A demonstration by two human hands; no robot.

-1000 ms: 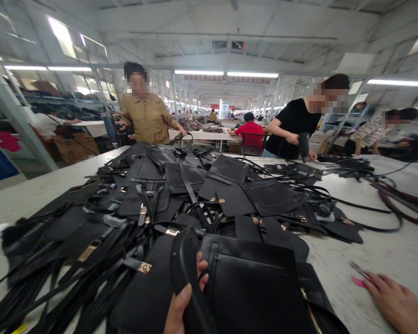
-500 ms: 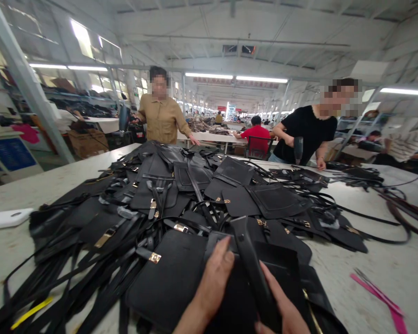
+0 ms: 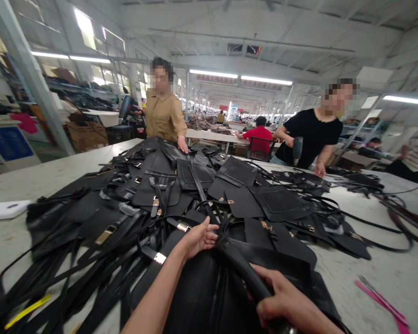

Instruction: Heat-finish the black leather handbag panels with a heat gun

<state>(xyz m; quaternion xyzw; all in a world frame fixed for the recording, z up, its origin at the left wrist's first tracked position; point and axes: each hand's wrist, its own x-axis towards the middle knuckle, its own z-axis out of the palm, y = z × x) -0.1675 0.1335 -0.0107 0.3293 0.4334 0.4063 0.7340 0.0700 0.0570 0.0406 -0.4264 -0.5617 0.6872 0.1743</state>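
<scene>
Gripping right hand [image 3: 285, 297]: closed round black strap [image 3: 243, 265], bottom, right of centre
Left hand [image 3: 197, 239]: loosely open, empty, mid-frame

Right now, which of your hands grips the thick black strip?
The right hand, wrapped around the thick black strip; the left hand is open near its far end.

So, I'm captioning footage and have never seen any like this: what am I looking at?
There's no machine here, just a person's two bare hands, seen from one camera worn on that person's head, looking forward and down. The right hand grips a thick black strap. The left hand is open near its far end; I can't tell whether they touch. A heap of black bags with gold-coloured buckles covers much of the white table, and a pink tweezer-like tool lies at the right.
</scene>
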